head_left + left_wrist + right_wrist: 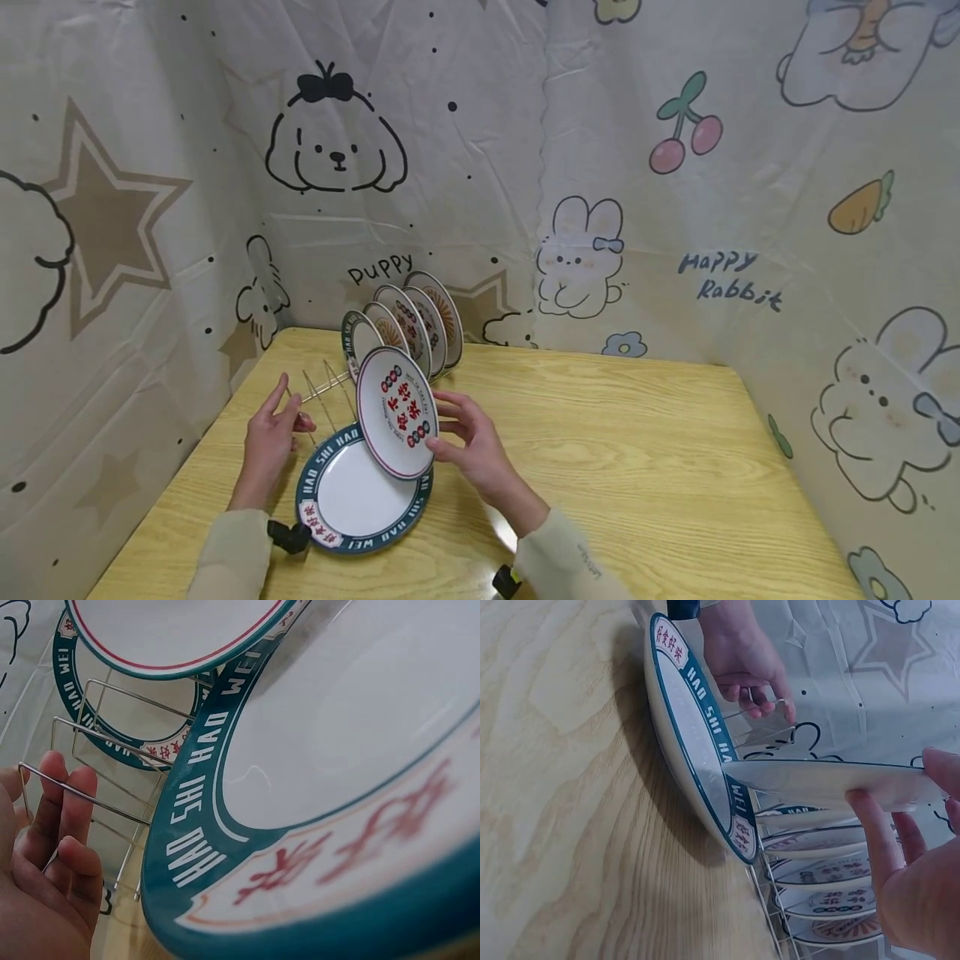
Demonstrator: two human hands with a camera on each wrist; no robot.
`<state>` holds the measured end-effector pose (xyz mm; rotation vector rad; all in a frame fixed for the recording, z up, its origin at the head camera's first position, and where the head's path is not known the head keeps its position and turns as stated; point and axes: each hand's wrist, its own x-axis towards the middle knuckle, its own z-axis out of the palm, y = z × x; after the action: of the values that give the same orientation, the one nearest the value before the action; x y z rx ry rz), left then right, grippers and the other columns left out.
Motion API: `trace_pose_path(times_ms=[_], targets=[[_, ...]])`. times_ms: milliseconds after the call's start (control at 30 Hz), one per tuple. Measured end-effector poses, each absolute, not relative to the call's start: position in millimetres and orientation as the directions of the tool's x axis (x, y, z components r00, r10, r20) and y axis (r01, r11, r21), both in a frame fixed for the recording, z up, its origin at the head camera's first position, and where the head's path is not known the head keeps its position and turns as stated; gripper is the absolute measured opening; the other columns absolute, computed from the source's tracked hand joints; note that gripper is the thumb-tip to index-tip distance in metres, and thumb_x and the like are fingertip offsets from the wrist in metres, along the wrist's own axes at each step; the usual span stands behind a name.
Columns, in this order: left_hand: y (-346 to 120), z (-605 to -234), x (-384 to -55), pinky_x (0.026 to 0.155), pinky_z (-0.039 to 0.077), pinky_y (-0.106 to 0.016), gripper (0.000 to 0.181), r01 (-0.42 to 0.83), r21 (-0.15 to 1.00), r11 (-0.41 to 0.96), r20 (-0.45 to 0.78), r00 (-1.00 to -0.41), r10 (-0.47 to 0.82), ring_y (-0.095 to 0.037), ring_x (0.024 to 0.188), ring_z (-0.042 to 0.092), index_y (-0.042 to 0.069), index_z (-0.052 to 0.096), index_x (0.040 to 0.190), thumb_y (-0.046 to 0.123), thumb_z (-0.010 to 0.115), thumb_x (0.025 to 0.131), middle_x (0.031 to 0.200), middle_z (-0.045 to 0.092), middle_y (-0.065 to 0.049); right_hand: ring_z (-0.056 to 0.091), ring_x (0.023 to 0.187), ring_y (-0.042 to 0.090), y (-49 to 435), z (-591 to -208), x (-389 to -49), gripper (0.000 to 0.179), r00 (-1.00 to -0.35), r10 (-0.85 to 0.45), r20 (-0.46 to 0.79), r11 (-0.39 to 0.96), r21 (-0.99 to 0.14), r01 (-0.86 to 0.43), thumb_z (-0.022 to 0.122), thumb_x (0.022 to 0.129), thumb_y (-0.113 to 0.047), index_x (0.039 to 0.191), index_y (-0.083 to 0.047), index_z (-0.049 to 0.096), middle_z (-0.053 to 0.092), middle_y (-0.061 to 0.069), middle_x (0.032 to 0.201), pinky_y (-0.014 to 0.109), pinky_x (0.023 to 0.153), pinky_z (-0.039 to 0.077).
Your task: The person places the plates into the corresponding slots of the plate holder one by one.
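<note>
In the head view my right hand [472, 437] pinches the right edge of a white plate [397, 412] with red characters and a dark rim, thumb on its face. That plate is tilted up above a larger white plate with a green lettered rim [322, 475], overlapping its upper part. The green-rimmed plate leans at the front of a wire plate rack [318, 392]. At the rack's left end, my left hand [268, 437] holds an end wire with curled fingers [75, 802]. Farther back in the rack, several plates [821, 871] stand in a row.
The rack stands on a light wooden table [615, 450], toward its left side. A printed cloth [465, 167] hangs behind the table and along both sides. The row of plates reaches close to the back cloth.
</note>
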<state>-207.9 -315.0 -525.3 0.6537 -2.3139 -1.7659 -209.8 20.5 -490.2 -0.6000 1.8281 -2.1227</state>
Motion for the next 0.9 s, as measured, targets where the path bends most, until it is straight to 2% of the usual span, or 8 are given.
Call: trace_pose_path(times_ms=[200, 300, 467, 567, 800, 900], targets=[[-315.1, -524.7, -207.6, 0.061, 0.05, -0.024, 0.062, -0.229, 0.95, 0.21, -0.121, -0.896, -0.428, -0.003, 0.076, 0.066, 0.041, 0.018, 0.165, 0.049, 0.044, 0.109, 0.077, 0.07, 0.011, 0.057, 0.129, 0.042, 8.3, -489.3, -212.9, 0.061, -0.869, -0.457, 0.188, -0.12, -0.981, -0.15, 0.074, 0.094, -0.001, 0.149, -0.016, 0.053, 0.056, 0.018, 0.148, 0.039, 0.087, 0.061], [-314.8, -525.1, -207.3, 0.062, 0.05, -0.025, 0.063, -0.231, 0.949, 0.214, -0.121, -0.895, -0.429, -0.003, 0.077, 0.067, 0.04, 0.018, 0.165, 0.051, 0.044, 0.108, 0.078, 0.07, 0.011, 0.058, 0.129, 0.039, 3.4, -488.7, -214.6, 0.061, -0.868, -0.455, 0.201, -0.099, -0.98, -0.175, 0.074, 0.093, -0.001, 0.148, -0.018, 0.054, 0.057, 0.014, 0.148, 0.038, 0.094, 0.058], [-314.5, -525.1, -207.4, 0.063, 0.05, -0.025, 0.062, -0.237, 0.946, 0.22, -0.123, -0.893, -0.433, -0.003, 0.078, 0.067, 0.043, 0.018, 0.164, 0.052, 0.044, 0.108, 0.081, 0.071, 0.007, 0.058, 0.13, 0.036, -3.5, -488.7, -216.7, 0.061, -0.869, -0.443, 0.221, -0.106, -0.975, -0.194, 0.073, 0.093, 0.002, 0.148, -0.019, 0.054, 0.057, 0.011, 0.147, 0.05, 0.107, 0.05], [-314.8, -525.1, -207.5, 0.062, 0.05, -0.024, 0.06, -0.235, 0.948, 0.216, -0.123, -0.893, -0.433, -0.003, 0.077, 0.067, 0.045, 0.018, 0.163, 0.049, 0.044, 0.109, 0.078, 0.07, 0.01, 0.058, 0.13, 0.036, -6.0, -488.4, -217.4, 0.061, -0.869, -0.44, 0.227, -0.115, -0.974, -0.196, 0.073, 0.093, 0.002, 0.147, -0.019, 0.055, 0.058, 0.011, 0.147, 0.052, 0.108, 0.049], [-315.3, -526.2, -207.3, 0.063, 0.05, -0.024, 0.064, -0.222, 0.95, 0.221, -0.11, -0.896, -0.43, -0.002, 0.077, 0.068, 0.041, 0.019, 0.165, 0.054, 0.044, 0.107, 0.077, 0.068, 0.014, 0.06, 0.129, 0.034, -12.6, -491.1, -220.4, 0.058, -0.87, -0.434, 0.236, -0.112, -0.972, -0.208, 0.072, 0.094, 0.0, 0.146, -0.02, 0.056, 0.058, 0.01, 0.146, 0.048, 0.105, 0.052], [-314.8, -526.9, -206.7, 0.064, 0.051, -0.024, 0.063, -0.223, 0.948, 0.229, -0.108, -0.898, -0.427, -0.002, 0.077, 0.068, 0.043, 0.018, 0.164, 0.055, 0.044, 0.107, 0.078, 0.069, 0.013, 0.06, 0.128, 0.031, -17.4, -492.7, -221.2, 0.057, -0.87, -0.43, 0.241, -0.104, -0.97, -0.218, 0.072, 0.094, 0.001, 0.144, -0.02, 0.057, 0.059, 0.008, 0.145, 0.048, 0.105, 0.052]])
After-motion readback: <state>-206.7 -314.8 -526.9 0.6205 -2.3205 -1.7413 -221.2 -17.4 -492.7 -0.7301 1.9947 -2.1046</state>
